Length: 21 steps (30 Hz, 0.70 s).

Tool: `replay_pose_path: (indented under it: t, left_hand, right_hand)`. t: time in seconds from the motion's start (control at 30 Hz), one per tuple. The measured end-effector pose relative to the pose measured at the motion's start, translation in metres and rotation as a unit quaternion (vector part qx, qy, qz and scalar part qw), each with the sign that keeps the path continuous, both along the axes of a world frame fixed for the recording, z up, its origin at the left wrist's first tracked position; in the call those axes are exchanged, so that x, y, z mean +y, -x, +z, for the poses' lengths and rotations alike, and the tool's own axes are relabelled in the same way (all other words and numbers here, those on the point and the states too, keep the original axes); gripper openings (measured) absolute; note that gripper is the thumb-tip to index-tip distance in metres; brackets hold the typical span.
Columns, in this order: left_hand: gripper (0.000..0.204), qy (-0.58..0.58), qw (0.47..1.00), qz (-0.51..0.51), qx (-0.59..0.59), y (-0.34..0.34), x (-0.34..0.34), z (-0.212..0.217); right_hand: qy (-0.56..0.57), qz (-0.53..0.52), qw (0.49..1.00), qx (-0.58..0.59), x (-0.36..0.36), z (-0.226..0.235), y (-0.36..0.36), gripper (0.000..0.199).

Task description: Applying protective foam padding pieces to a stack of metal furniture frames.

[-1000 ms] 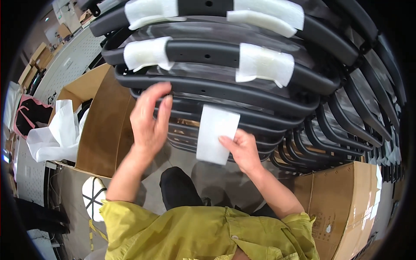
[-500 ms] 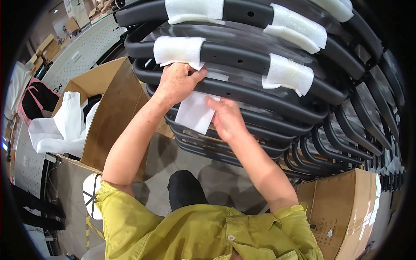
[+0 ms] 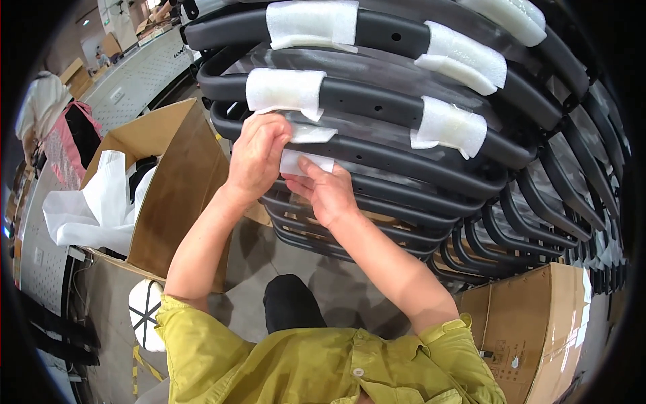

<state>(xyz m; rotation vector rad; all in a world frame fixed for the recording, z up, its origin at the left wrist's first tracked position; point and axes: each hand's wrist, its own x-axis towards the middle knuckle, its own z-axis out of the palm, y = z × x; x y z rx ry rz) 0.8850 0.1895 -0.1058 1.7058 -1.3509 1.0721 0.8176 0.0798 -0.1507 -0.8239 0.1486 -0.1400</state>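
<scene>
Left hand (image 3: 258, 158) and right hand (image 3: 325, 190) pinching white foam sheet (image 3: 304, 149) around black frame (image 3: 404, 158), open brown carton (image 3: 171, 182) left

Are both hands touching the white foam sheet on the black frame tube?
Touching. The head view shows the left hand pressing the white foam sheet over the black frame tube, and the right hand pinching its lower edge with the fingertips.

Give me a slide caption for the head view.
Both hands, left and right, press a white foam pad around a black tube in a stacked rack of padded frames.
</scene>
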Motion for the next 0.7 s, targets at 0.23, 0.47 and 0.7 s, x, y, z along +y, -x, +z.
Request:
replay_pose_path:
  t: [0.23,0.47,0.7]
  left_hand:
    - [0.024,-0.07,0.991,-0.021,-0.109,-0.01,0.002,0.003]
    - [0.047,-0.042,0.999,-0.021,0.012,-0.017,-0.01,-0.009]
    - [0.039,-0.094,0.989,0.116,-0.018,-0.011,-0.007,-0.008]
  right_hand:
    - [0.051,0.024,0.998,-0.03,0.002,-0.016,0.002,0.023]
    - [0.111,0.054,0.992,0.019,-0.005,-0.029,0.022,0.021]
    - [0.168,-0.049,0.981,-0.088,0.005,-0.041,0.031,0.026]
